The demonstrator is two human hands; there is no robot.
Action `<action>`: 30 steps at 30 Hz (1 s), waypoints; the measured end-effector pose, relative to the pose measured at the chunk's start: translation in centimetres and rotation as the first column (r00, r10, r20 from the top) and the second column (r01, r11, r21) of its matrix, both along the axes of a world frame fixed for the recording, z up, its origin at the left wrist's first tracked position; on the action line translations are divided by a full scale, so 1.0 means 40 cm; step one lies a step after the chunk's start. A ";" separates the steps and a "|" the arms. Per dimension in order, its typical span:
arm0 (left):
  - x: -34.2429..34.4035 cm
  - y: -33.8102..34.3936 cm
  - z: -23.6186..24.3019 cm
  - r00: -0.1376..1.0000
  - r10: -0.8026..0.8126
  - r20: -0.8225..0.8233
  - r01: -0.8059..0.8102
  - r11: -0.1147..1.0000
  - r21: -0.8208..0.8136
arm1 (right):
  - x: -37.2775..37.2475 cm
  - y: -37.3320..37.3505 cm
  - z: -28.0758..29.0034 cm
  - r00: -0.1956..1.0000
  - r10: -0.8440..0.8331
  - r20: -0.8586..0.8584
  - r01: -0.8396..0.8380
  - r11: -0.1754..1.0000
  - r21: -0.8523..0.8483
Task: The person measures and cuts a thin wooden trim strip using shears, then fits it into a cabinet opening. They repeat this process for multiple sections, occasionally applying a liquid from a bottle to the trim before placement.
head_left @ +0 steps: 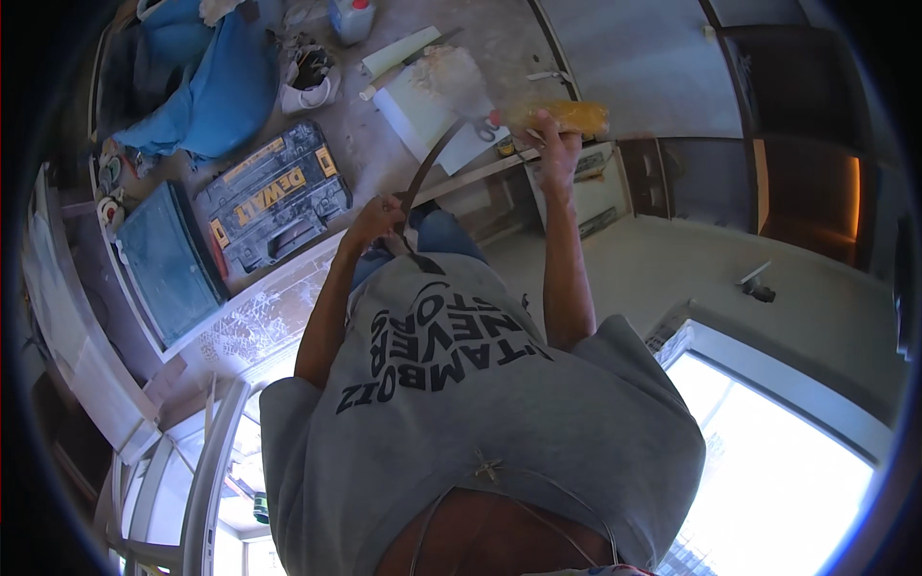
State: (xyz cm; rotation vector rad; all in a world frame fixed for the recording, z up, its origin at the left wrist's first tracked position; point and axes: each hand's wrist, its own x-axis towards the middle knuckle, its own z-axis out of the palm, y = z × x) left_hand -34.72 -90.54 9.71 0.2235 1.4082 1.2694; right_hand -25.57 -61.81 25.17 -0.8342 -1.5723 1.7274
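Ahead of your left grip [380,221], you have a lane over bare table [370,158] between the black-and-yellow case [274,197] and the white sheet [408,115]. Leftward, the case blocks you, then the teal box [165,259]. Rightward, the dark strip [434,161] slants across; past it, you have clear air until the yellow bottle [574,118] in your right grip [557,149].

1 fisheye camera is looking down from the head, facing the shirt [519,432] close below, the bench [509,48] beyond.
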 end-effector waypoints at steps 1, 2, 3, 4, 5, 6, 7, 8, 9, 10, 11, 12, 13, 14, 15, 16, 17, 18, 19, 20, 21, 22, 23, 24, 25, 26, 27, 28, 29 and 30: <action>-0.001 0.001 -0.002 1.000 -0.007 -0.008 0.007 1.000 0.007 | -0.001 0.001 -0.001 1.000 0.012 0.005 -0.012 1.000 0.014; -0.003 0.001 -0.004 1.000 -0.025 -0.008 0.025 1.000 0.014 | -0.002 0.001 -0.002 1.000 0.024 0.010 -0.024 0.999 0.027; -0.005 0.001 -0.007 0.999 -0.043 -0.009 0.044 0.999 0.022 | -0.004 0.001 -0.003 0.999 0.036 0.015 -0.036 0.999 0.041; -0.004 0.001 -0.010 1.000 -0.030 0.000 0.030 0.999 0.023 | -0.006 0.002 -0.003 0.999 0.033 0.024 -0.034 0.999 0.035; -0.003 0.002 -0.013 1.000 -0.017 0.008 0.017 1.000 0.026 | -0.008 0.003 -0.003 0.999 0.031 0.033 -0.032 0.999 0.031; -0.003 0.003 -0.017 1.000 -0.012 0.021 0.012 1.000 0.026 | -0.010 0.004 -0.003 0.999 0.024 0.038 -0.025 0.999 0.032; -0.003 0.004 -0.021 1.000 -0.013 0.012 0.013 1.000 0.026 | -0.012 0.004 -0.002 0.999 0.029 0.040 -0.030 0.999 0.022; -0.004 0.004 -0.025 1.000 -0.022 0.008 0.022 0.999 0.024 | -0.014 0.004 -0.002 0.999 0.030 0.039 -0.031 0.999 0.017; -0.005 0.004 -0.028 0.999 -0.033 -0.001 0.033 0.999 0.014 | -0.015 0.004 -0.002 0.999 0.020 0.042 -0.021 1.000 0.016; -0.006 0.005 -0.031 1.000 -0.029 -0.009 0.030 0.999 0.021 | -0.017 0.004 -0.002 0.999 0.024 0.034 -0.025 1.000 0.011; -0.007 0.005 -0.034 0.999 -0.028 -0.020 0.028 0.999 0.019 | -0.018 0.004 -0.003 0.999 0.017 0.032 -0.017 1.000 0.009; -0.008 0.005 -0.036 0.999 -0.029 -0.027 0.029 1.000 0.009 | -0.020 0.004 -0.004 1.000 0.019 0.022 -0.019 1.000 0.012; -0.010 0.005 -0.038 0.999 -0.027 -0.036 0.028 0.999 0.016 | -0.022 0.004 -0.006 0.999 0.009 0.031 -0.009 1.000 0.006; -0.011 0.005 -0.040 0.999 -0.027 -0.040 0.028 1.000 0.014 | -0.024 0.005 -0.007 0.999 0.009 0.034 -0.009 1.000 0.006; -0.013 0.004 -0.041 0.999 -0.031 -0.040 0.032 0.999 0.005 | -0.026 0.006 -0.009 1.000 0.015 0.028 -0.015 1.000 0.014; -0.015 0.004 -0.042 0.998 -0.029 -0.047 0.029 1.000 0.010 | -0.028 0.007 -0.012 0.999 0.019 0.035 -0.019 1.000 0.007; -0.016 0.004 -0.043 0.998 -0.029 -0.050 0.029 1.000 0.007 | -0.029 0.009 -0.015 0.999 0.030 0.034 -0.031 1.000 0.006; -0.016 0.003 -0.043 0.998 -0.028 -0.052 0.028 1.000 0.003 | -0.031 0.010 -0.018 0.999 0.046 0.023 -0.046 0.999 0.014; -0.016 0.003 -0.044 0.998 -0.018 -0.057 0.018 1.000 0.003 | -0.031 0.011 -0.022 0.999 0.039 0.029 -0.039 0.999 -0.016; -0.016 0.001 -0.044 0.998 -0.008 -0.063 0.008 1.000 0.001 | -0.031 0.011 -0.025 0.999 0.036 0.026 -0.035 0.999 -0.040; -0.015 0.000 -0.045 0.998 0.007 -0.065 -0.007 1.000 -0.006 | -0.030 0.010 -0.029 0.999 0.032 0.022 -0.030 0.998 -0.063; -0.015 -0.001 -0.045 0.998 0.012 -0.068 -0.012 1.000 -0.004 | -0.029 0.010 -0.032 1.000 0.020 0.023 -0.018 0.997 -0.080; -0.013 -0.002 -0.045 0.997 0.021 -0.068 -0.021 1.000 -0.007 | -0.027 0.010 -0.035 1.000 0.007 0.025 -0.005 0.995 -0.095; -0.013 -0.004 -0.045 0.998 0.025 -0.055 -0.025 1.000 -0.008 | -0.025 0.010 -0.038 1.000 -0.007 0.027 0.010 0.994 -0.110; -0.013 -0.005 -0.046 0.998 0.020 -0.064 -0.021 1.000 -0.008 | -0.023 0.010 -0.040 1.000 -0.010 0.029 0.014 0.993 -0.118; -0.013 -0.005 -0.045 0.998 0.011 -0.059 -0.012 1.000 -0.007 | -0.021 0.011 -0.041 0.999 -0.015 0.032 0.019 0.992 -0.125; -0.012 -0.006 -0.045 0.999 0.006 -0.047 -0.007 1.000 -0.011 | -0.018 0.011 -0.042 0.999 -0.030 0.039 0.035 0.991 -0.131; -0.011 -0.006 -0.044 0.999 0.005 -0.052 -0.005 1.000 -0.003 | -0.017 0.012 -0.043 0.999 -0.017 0.031 0.021 0.991 -0.133; -0.010 -0.006 -0.043 0.999 0.008 -0.049 -0.008 1.000 0.000 | -0.015 0.013 -0.043 0.999 -0.014 0.029 0.018 0.991 -0.133; -0.008 -0.006 -0.042 0.999 0.011 -0.045 -0.011 1.000 0.002 | -0.014 0.013 -0.043 1.000 -0.003 0.019 0.005 0.992 -0.129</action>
